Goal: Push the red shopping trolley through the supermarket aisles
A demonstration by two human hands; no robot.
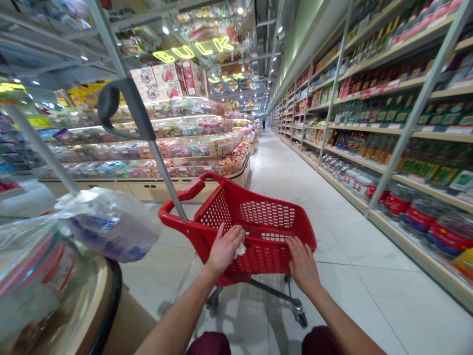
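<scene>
Red perforated plastic shopping cart (258, 259) stands on white tiled floor (284, 177), straight in front of the person. Left hand (226, 246) at near side of the cart, fingers mostly straight and close together, crumpled white tissue or cloth (240, 249) showing under them; can't tell if it's gripped or just pressed. Right hand (303, 266) partly spread, fingers slightly bent at the rim's other end, nothing seen in it. Slanted grey metal pole (162, 172) with dark grey loop handle (109, 106) by the cart's push bar. Bottle-stocked shelves (391, 128) on the right.
</scene>
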